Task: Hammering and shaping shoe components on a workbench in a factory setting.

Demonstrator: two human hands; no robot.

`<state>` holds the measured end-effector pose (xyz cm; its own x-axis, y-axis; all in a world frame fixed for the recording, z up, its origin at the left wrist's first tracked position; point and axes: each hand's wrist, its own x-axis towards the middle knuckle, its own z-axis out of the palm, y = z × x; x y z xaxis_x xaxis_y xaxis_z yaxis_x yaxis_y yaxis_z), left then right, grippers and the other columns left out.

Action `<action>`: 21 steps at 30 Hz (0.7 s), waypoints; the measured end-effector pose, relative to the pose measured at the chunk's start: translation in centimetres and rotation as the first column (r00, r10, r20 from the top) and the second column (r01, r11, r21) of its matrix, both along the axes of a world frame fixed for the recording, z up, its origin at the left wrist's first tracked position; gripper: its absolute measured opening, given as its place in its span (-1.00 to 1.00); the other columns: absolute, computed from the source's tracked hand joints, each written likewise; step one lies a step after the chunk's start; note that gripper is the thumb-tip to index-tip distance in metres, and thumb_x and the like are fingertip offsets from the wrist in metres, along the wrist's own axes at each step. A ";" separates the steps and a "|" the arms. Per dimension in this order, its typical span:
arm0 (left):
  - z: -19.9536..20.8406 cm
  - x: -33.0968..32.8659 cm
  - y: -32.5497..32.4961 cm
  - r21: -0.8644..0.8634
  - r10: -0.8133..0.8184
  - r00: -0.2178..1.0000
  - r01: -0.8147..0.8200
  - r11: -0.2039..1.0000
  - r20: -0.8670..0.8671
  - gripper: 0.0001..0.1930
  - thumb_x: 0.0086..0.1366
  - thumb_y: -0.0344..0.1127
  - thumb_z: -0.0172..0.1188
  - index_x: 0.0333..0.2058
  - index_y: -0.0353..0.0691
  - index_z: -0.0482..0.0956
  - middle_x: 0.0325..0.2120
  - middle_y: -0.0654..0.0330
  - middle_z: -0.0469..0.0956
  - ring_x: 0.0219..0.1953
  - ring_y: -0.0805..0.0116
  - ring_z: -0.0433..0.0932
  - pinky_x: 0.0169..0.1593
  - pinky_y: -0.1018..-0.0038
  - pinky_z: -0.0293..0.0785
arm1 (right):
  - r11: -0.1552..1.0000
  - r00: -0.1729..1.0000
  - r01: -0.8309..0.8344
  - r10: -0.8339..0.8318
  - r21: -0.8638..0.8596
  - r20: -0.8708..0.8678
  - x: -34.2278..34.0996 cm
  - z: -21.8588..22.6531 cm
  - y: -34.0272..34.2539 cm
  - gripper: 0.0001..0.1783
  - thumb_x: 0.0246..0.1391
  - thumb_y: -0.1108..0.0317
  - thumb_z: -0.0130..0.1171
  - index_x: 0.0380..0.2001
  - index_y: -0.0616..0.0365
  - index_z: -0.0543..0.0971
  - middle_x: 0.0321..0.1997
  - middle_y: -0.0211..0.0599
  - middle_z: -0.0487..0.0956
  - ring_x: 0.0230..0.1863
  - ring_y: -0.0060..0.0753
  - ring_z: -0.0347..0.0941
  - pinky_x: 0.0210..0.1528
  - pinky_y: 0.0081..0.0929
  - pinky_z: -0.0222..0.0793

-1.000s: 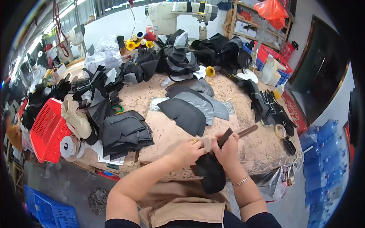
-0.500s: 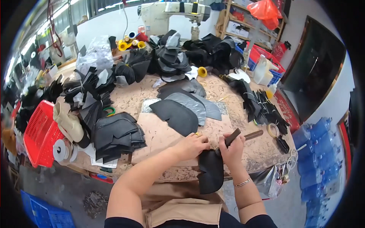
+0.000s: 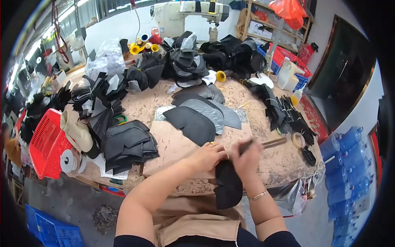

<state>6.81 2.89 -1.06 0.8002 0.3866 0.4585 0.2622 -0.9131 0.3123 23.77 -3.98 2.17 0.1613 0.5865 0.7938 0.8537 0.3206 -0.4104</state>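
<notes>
My left hand (image 3: 207,157), a ring on one finger, is closed at the upper end of a black leather piece (image 3: 228,190), its fingers bent together there. The piece hangs over the near table edge, with a notch in its left side. My right hand (image 3: 247,159), smeared by motion, is wrapped round a dark, bar-shaped tool (image 3: 245,146) beside the left fingers. A brown strip like a handle (image 3: 275,142) juts out right of that hand; whether it belongs to the tool I cannot tell. Just beyond my hands lie a black leather panel (image 3: 192,123) and grey panels (image 3: 230,118).
Stacked black leather pieces (image 3: 128,144) lie left, near a beige boot (image 3: 77,131) and a red basket (image 3: 47,142). Bundled black strips (image 3: 294,117) and a tape roll (image 3: 297,140) lie right. A sewing machine (image 3: 170,20) stands behind; blue water bottles (image 3: 341,164) stack at right.
My right hand has moved slightly left, toward my left hand, and is now blurred, with the dark tool tilted differently. My left hand stays at the leather piece. The whole view has shifted a little.
</notes>
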 end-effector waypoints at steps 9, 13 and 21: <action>0.2 -1.6 -0.1 0.093 -0.009 0.991 0.022 0.995 -0.135 -0.76 0.09 -0.44 0.19 -0.23 -0.06 0.57 -0.17 0.24 0.45 -0.08 0.14 0.47 0.03 0.25 0.38 | 1.000 1.000 -0.011 0.011 0.022 -0.023 -0.2 0.7 0.1 -0.78 -0.07 0.31 0.34 -0.38 0.14 0.54 -0.43 -0.32 0.55 -0.32 -0.17 0.41 -0.06 -0.26 0.18; 0.4 -1.0 -0.2 0.179 0.021 0.995 -0.003 0.984 -0.098 -0.76 0.08 -0.45 0.17 -0.23 -0.05 0.57 -0.16 0.24 0.46 -0.11 0.13 0.49 -0.01 0.24 0.41 | 0.997 0.997 -0.057 0.055 0.044 0.048 -0.2 -0.7 1.0 -0.81 -0.09 0.36 0.33 -0.41 0.13 0.53 -0.47 -0.36 0.53 -0.36 -0.18 0.42 -0.10 -0.26 0.18; 1.5 -2.0 -0.8 -0.011 0.055 0.989 -0.057 0.998 -0.140 -0.76 0.08 -0.48 0.13 -0.25 -0.07 0.59 -0.20 0.19 0.50 -0.14 0.08 0.52 -0.05 0.22 0.44 | 0.999 0.999 -0.021 0.023 0.028 -0.041 -0.5 1.8 -0.1 -0.83 -0.07 0.36 0.31 -0.41 0.11 0.53 -0.42 -0.35 0.55 -0.38 -0.20 0.44 -0.08 -0.28 0.19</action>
<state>4.82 2.05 0.47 0.8330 0.4382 0.3377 0.3543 -0.8914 0.2826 23.23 -4.08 3.99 0.1813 0.5683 0.8026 0.8290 0.3507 -0.4355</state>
